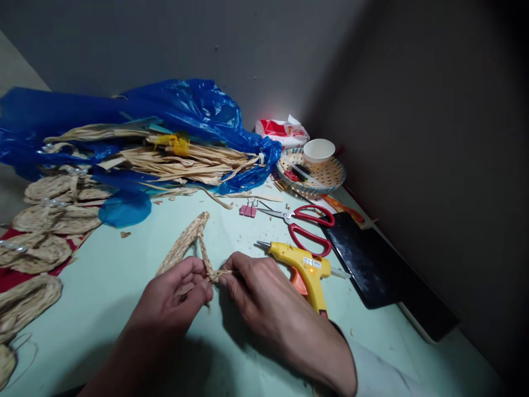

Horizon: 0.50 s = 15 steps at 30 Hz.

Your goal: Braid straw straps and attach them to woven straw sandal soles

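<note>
Braid (204, 249), held between left grip (176, 295), closed on its bend, and right grip (266, 295), pinching its strand end, apparently to hold it taut.
Glue gun (305, 263), just right of right grip, likely for ready reach.
Scissors (289, 215), beyond right grip.
Straw (190, 164), beyond both.

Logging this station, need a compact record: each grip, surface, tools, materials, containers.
Left grip: pinching braided straw piece
Right grip: pinching straw strand extending from it
Surface: pale green tabletop
Tools: yellow glue gun, red-handled scissors, pink binder clip
Materials: straw bundle on blue plastic bag; more braided pieces at left
Containers: woven basket with white cup
</note>
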Each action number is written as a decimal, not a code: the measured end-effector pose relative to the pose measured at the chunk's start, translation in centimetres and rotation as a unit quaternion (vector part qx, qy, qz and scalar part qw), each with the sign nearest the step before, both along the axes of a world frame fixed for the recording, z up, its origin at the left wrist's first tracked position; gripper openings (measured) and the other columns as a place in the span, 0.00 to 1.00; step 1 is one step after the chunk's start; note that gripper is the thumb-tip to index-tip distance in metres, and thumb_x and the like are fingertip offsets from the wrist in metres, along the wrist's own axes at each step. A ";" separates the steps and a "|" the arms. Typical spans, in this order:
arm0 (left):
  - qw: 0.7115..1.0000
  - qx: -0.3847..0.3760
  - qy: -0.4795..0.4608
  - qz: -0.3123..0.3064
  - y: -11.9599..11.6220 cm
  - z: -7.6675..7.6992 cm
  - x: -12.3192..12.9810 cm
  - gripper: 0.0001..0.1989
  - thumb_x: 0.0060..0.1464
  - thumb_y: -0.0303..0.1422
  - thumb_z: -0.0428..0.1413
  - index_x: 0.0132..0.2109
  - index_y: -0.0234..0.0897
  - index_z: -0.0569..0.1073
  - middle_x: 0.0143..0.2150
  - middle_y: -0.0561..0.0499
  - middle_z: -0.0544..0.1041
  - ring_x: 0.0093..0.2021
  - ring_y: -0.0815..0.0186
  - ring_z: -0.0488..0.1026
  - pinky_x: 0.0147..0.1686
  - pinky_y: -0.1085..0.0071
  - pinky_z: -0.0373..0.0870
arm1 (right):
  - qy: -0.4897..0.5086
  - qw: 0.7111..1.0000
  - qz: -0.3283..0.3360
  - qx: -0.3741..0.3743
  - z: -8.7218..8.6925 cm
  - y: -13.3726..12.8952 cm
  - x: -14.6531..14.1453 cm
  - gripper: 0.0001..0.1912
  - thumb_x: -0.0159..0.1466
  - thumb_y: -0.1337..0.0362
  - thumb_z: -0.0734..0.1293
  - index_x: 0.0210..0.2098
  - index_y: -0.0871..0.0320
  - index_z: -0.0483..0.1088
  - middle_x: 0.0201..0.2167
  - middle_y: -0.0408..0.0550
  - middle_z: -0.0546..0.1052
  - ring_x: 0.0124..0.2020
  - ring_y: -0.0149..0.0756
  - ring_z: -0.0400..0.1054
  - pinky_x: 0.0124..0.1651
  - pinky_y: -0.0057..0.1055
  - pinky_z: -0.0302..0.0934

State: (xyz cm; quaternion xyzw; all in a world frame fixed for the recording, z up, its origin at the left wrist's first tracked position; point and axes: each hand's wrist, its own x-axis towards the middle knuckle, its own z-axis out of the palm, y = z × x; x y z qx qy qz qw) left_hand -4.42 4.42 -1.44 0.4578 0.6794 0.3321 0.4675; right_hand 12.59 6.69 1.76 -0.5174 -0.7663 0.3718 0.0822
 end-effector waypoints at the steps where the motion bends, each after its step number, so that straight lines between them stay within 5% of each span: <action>1: 1.000 -0.008 -0.011 -0.001 0.0 0.0 0.0 0.15 0.49 0.48 0.58 0.31 0.41 0.71 0.20 0.59 0.68 0.17 0.73 0.54 0.16 0.77 0.49 | 0.005 1.000 0.002 -0.001 0.0 0.0 -0.1 0.11 0.75 0.62 0.59 0.41 0.56 0.71 0.38 0.49 0.79 0.43 0.41 0.72 0.40 0.34 0.56; 4: 1.000 -0.017 -0.026 -0.004 0.1 -0.2 -0.2 0.17 0.51 0.50 0.57 0.32 0.40 0.72 0.20 0.61 0.63 0.18 0.73 0.51 0.16 0.77 0.46 | 0.010 1.000 0.021 -0.017 0.2 0.2 -0.2 0.13 0.76 0.61 0.58 0.41 0.57 0.72 0.39 0.50 0.80 0.44 0.40 0.73 0.41 0.32 0.57; 11: 0.999 0.033 0.002 -0.014 0.7 -0.9 -0.5 0.15 0.50 0.48 0.58 0.28 0.41 0.72 0.26 0.55 0.75 0.30 0.63 0.72 0.31 0.73 0.69 | -0.046 0.997 0.042 0.034 0.4 0.0 -0.5 0.20 0.76 0.60 0.54 0.31 0.57 0.69 0.26 0.47 0.75 0.30 0.35 0.70 0.29 0.30 0.50; 15: 0.997 0.068 0.017 -0.019 1.0 -1.2 -0.5 0.14 0.52 0.46 0.55 0.27 0.43 0.70 0.26 0.54 0.77 0.33 0.59 0.77 0.34 0.70 0.73 | -0.116 0.993 -0.010 0.020 0.6 -0.7 -1.0 0.17 0.73 0.58 0.55 0.37 0.52 0.73 0.34 0.52 0.78 0.35 0.43 0.74 0.22 0.29 0.42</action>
